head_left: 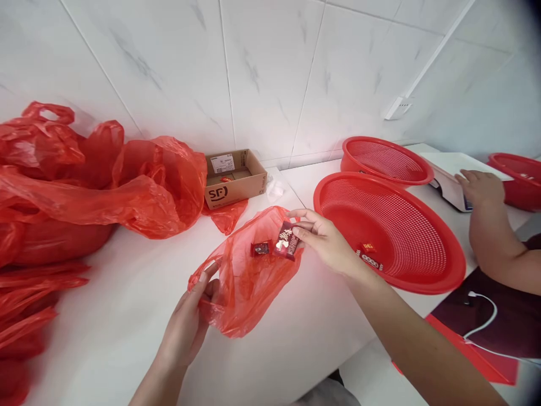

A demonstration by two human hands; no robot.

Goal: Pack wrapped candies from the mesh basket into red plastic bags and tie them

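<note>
My left hand [188,318] is closed on the near-left edge of a thin red plastic bag [240,282], which spreads open over the white table. My right hand [323,239] pinches a dark red wrapped candy [286,241] with pale lettering between thumb and fingers, at the bag's right rim. Its fingertips also seem to touch the bag. A smaller red-and-dark wrapped candy [261,248] lies in the bag, just left of the held one. Beyond my right wrist, a large red mesh basket [426,225] contains a few wrapped pieces, including a red-and-yellow one [369,247].
Red plastic bags [160,186] heap up on the left. A cardboard box [236,192] stands by the tiled wall, beside crumpled white tissue [275,189]. Another red basket [384,158] sits behind the large one. At right, a co-worker's hand [482,186] rests on a white scale [452,169].
</note>
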